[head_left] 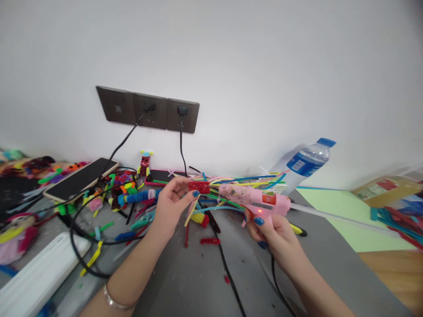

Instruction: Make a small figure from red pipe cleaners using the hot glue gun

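Apparently the work is at a middle stage, judging from what reaches me over the head camera. I see the left hand (pixel 173 205) with thumb and fingertips pinched together on a red fuzzy piece (pixel 199 188), held up over the middle of the grey table (pixel 194 281), toward its back edge. I have the right hand (pixel 276 235) wrapped around the handle of a pink glue gun (pixel 254 200), fingers curled in with no real gap. Its small light (pixel 260 211) glows orange, and a clear glue stick (pixel 343 218) juts from its rear, out past the table's right edge, so I judge the gun powered and loaded. The nozzle end points at the red piece and sits just beside it; I cannot tell whether they touch or whether any glue is on.

As for what looks done, a small red figure with yellow limbs (pixel 145 165) stands upright by the back edge, seemingly complete. The piece in hand shows no such limbs, so I count it unfinished. A loose red strip (pixel 210 241) lies below it, unattached.
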Demonstrator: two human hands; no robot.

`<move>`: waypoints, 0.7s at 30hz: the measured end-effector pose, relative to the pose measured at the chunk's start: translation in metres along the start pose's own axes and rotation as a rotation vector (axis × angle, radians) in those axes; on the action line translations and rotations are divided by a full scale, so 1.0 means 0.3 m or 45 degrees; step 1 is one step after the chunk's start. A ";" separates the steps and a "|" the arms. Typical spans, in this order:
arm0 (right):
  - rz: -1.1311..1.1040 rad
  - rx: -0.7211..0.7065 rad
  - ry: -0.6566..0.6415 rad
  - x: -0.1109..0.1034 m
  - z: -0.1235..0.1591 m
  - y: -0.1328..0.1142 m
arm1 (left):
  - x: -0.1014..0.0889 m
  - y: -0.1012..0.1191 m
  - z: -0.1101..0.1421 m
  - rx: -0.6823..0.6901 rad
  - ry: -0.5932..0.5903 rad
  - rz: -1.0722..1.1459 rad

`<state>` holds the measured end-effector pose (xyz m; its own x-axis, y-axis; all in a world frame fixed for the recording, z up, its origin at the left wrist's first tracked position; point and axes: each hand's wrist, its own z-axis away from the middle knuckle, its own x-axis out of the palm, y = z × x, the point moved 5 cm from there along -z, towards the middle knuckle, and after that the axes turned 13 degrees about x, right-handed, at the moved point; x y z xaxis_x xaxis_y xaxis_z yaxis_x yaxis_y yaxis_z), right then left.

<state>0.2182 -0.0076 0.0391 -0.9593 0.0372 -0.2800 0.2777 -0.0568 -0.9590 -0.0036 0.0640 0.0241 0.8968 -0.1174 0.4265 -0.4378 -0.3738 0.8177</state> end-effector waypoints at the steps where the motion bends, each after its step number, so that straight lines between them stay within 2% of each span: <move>1: -0.001 -0.004 0.004 -0.001 0.000 0.003 | 0.001 -0.001 0.000 -0.004 -0.002 0.007; 21: 0.088 0.052 0.025 -0.004 -0.001 0.000 | 0.006 -0.001 0.002 -0.043 0.031 0.107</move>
<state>0.2193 -0.0075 0.0393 -0.9366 0.0514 -0.3465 0.3403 -0.1008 -0.9349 -0.0020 0.0634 0.0245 0.8551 -0.1250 0.5032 -0.5140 -0.3319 0.7910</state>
